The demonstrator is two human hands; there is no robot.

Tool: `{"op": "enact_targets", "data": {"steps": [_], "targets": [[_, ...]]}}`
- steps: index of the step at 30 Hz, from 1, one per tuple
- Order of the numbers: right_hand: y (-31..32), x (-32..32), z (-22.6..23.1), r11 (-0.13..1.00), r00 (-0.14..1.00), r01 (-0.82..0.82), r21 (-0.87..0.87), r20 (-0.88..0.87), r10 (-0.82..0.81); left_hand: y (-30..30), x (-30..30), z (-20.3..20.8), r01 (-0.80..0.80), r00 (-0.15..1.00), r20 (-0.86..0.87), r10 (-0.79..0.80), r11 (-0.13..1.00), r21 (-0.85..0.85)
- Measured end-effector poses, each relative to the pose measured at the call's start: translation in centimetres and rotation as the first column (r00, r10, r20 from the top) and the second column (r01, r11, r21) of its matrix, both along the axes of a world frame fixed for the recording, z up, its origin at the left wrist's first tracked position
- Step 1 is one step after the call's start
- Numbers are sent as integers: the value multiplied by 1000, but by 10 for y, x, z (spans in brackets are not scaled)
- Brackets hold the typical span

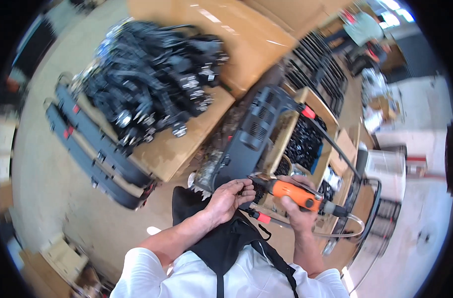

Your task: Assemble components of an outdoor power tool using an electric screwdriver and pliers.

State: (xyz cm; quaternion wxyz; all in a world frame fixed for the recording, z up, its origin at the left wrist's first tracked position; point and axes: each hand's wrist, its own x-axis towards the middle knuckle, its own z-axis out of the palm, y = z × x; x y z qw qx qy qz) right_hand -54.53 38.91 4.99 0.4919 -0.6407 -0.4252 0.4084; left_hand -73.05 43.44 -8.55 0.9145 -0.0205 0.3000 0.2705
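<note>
My right hand (300, 216) is wrapped round an orange air screwdriver (292, 194), its nose pointing left and a clear hose curving off its back end. Close to the screwdriver's tip, my left hand (230, 198) has its thumb and fingers pinched together; what is between them, if anything, is too small to make out. Both hands are at the near end of a long black plastic panel (256, 131) with vent slots, which slants away from me.
Right of the panel is a wooden box (284, 141) of small black parts. A heap of black power cables (147, 74) lies on cardboard (186, 154) at left, beside two long black curved strips (87, 149). Black metal frames (318, 72) stand farther back, near another person (363, 30).
</note>
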Motion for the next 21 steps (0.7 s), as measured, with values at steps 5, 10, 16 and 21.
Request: {"op": "enact_targets", "data": {"steps": [5,10,16,21], "targets": [[-113,54,19,881,885,465,86,-82,-458,22,74,7,98,995,-5,-98,994,49],[-227,54,16,557,547,830,27,-236,-803,41,173,-22,239,971,-48,-234,956,169],[-326,53,-40,293,259,952,-88,-282,-924,39,225,-18,585,798,-492,-347,640,498],[-335,91,-161,230,45,909,-347,-467,-883,2,184,-17,792,572,-791,-220,-103,601]]}}
